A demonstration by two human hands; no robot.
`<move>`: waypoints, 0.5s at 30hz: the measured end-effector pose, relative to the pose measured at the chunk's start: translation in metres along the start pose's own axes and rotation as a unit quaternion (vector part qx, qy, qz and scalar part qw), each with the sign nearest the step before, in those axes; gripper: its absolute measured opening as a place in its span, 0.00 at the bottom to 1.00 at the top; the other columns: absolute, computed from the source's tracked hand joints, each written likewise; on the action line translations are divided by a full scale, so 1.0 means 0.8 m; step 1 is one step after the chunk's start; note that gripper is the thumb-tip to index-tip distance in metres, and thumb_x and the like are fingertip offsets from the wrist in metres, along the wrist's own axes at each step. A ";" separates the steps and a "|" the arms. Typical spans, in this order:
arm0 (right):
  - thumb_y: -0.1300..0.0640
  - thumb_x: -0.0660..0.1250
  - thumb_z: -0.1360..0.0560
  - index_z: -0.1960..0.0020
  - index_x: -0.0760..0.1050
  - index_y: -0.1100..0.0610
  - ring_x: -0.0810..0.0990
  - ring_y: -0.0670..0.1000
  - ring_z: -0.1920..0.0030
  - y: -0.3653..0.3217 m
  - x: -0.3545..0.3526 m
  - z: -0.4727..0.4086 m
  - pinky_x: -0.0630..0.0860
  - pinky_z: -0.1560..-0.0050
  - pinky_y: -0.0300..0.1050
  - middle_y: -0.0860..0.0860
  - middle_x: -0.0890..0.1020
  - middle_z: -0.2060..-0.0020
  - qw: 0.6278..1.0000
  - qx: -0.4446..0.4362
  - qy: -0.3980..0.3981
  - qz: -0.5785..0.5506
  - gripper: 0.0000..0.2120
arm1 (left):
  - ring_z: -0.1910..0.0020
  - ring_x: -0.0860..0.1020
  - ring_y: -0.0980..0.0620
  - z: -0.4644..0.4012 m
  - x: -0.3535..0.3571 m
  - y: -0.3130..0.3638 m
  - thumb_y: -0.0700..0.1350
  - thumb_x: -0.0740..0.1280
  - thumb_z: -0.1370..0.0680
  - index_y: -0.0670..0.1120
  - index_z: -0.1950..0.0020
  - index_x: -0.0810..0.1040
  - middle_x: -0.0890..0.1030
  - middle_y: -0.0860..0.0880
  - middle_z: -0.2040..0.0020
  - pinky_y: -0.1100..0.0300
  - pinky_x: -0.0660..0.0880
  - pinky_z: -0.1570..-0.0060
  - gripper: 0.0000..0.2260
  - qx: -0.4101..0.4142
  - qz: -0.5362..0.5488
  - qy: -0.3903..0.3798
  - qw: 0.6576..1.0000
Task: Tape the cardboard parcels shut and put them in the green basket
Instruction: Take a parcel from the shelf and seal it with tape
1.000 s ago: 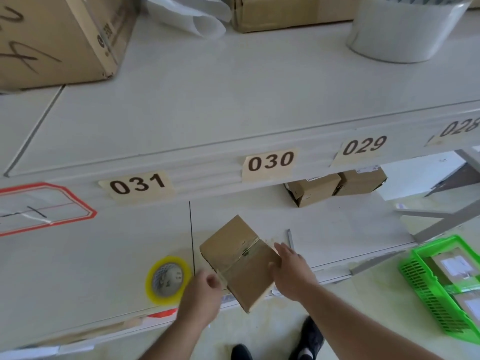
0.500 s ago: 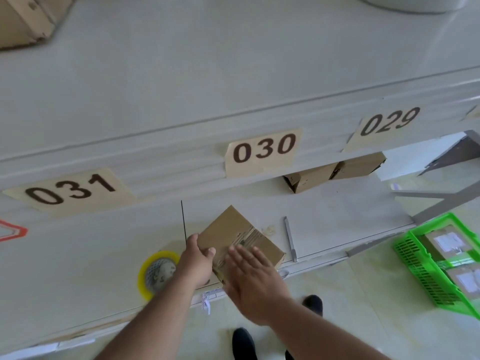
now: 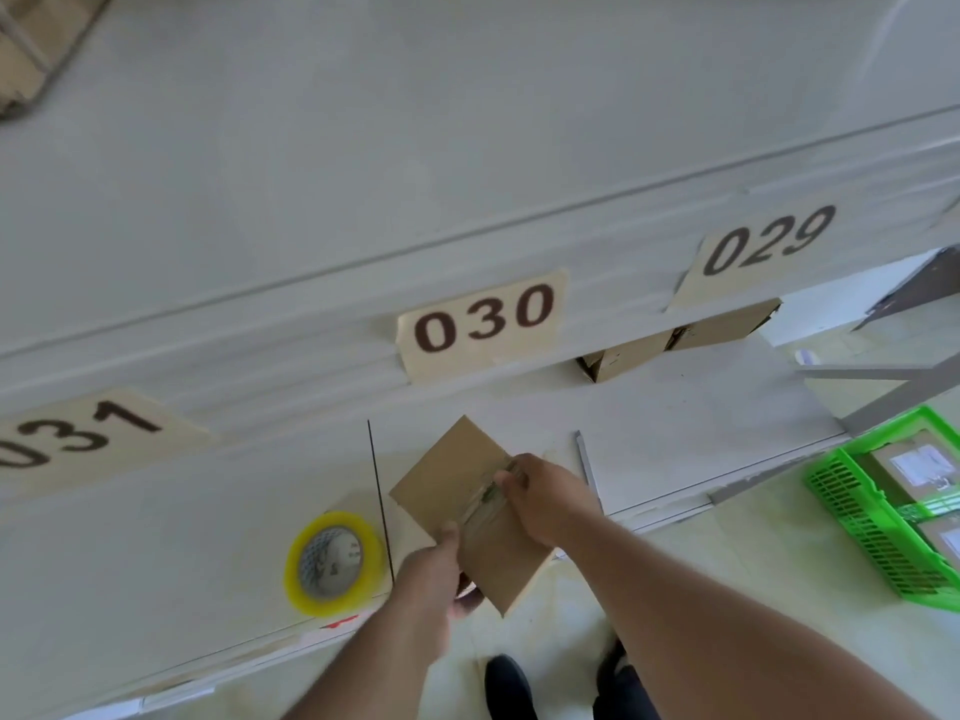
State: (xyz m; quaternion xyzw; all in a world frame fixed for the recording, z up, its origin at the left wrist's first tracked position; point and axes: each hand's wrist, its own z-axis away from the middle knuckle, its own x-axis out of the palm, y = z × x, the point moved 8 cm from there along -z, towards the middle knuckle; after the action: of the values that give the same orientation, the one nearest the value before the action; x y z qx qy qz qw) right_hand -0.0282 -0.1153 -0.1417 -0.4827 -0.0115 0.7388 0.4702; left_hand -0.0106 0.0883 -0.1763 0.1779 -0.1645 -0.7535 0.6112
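We want the tape strip rubbed down flat along the seam of the cardboard parcel (image 3: pixel 457 506), so our left hand (image 3: pixel 436 569) should pin the near edge while the right hand (image 3: pixel 540 498) sweeps along the seam without lifting. The left fingers are clamped on the parcel's near edge, thumb on top; the right fingers curl and press on the seam. The parcel lies on the counter (image 3: pixel 675 433) under them, overhanging its near edge, tape roll (image 3: pixel 332 561) just left, green basket (image 3: pixel 857 517) far right on the floor.
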 end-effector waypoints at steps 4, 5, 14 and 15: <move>0.43 0.52 0.15 0.38 0.78 0.43 0.82 0.55 0.47 -0.024 -0.032 0.018 0.73 0.55 0.47 0.48 0.84 0.47 0.994 -0.051 0.089 0.025 0.17 | 0.44 0.82 0.40 0.013 0.031 -0.015 0.42 0.64 0.15 0.38 0.37 0.73 0.82 0.38 0.43 0.45 0.81 0.49 0.09 -0.023 0.130 -0.069 0.989; 0.45 0.53 0.16 0.39 0.78 0.43 0.82 0.55 0.48 -0.037 -0.045 0.028 0.71 0.58 0.46 0.47 0.85 0.48 0.986 -0.082 0.137 0.049 0.15 | 0.44 0.82 0.41 0.010 0.035 -0.013 0.42 0.64 0.15 0.38 0.38 0.74 0.83 0.38 0.43 0.47 0.82 0.54 0.09 -0.020 0.148 -0.088 0.985; 0.53 0.78 0.41 0.42 0.86 0.53 0.85 0.51 0.43 -0.081 0.032 0.098 0.82 0.48 0.45 0.48 0.87 0.44 0.924 -0.251 0.143 0.249 0.26 | 0.51 0.76 0.42 0.032 -0.025 0.047 0.46 0.61 0.20 0.38 0.41 0.79 0.81 0.37 0.44 0.42 0.76 0.46 0.15 0.234 -0.133 0.155 0.950; 0.52 0.77 0.39 0.43 0.86 0.53 0.84 0.51 0.43 -0.083 0.040 0.106 0.81 0.46 0.45 0.49 0.87 0.44 0.917 -0.272 0.147 0.251 0.25 | 0.43 0.76 0.40 0.042 -0.034 0.062 0.48 0.62 0.20 0.39 0.34 0.75 0.77 0.38 0.36 0.43 0.74 0.41 0.18 0.266 -0.113 0.169 0.942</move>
State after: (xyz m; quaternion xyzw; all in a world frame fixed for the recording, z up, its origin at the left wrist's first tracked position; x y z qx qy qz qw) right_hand -0.0469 -0.0187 -0.0873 -0.6823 -0.0214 0.7215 0.1159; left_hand 0.0220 0.1063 -0.1218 0.4764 -0.2319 -0.7050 0.4714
